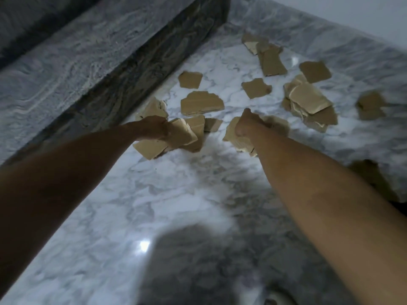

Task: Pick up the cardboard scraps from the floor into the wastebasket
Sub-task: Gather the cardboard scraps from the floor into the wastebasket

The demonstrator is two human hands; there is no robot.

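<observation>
Fig. Two-handed gathering of cardboard off a marble floor.

L. hand [154, 127]: fingers curled round a fanned stack of scraps [174, 137], approx. four or five pcs., held just above the floor [154, 205] near the dark marble step [123, 84] that runs along the floor's left edge. R. hand [247, 124]: closed in a fist on a second bunch [237, 137]; pcs. stick out below the wrist and beyond the knuckles. Fingertips themselves hidden by the cardboard in both hands, but the grip is plain.

Outward from the hands: loose scraps still lie flat on the floor. Two single pcs. [201, 103] sit just beyond the hands, one more [256, 88] toward the middle, a layered heap [308, 102] to the right of it, a long pc. w/ smaller ones [272, 60] toward the far corner where step meets wall, one [315, 71] near the far-right edge, and a blurred pc. [370, 105] at the right margin. A dark shape at lower right is too blurred to name.

Wastebasket: not clearly in view; a pale curved rim [275, 298] at the bottom edge may be it, cannot tell.

Progress (judgement): early to mid. Both hands are loaded, nothing seen deposited, and well over half of the visible cardboard remains down. Left to do: carry both handfuls to the basket, release, then return for the far pcs. and the heap, prob. several more trips.
</observation>
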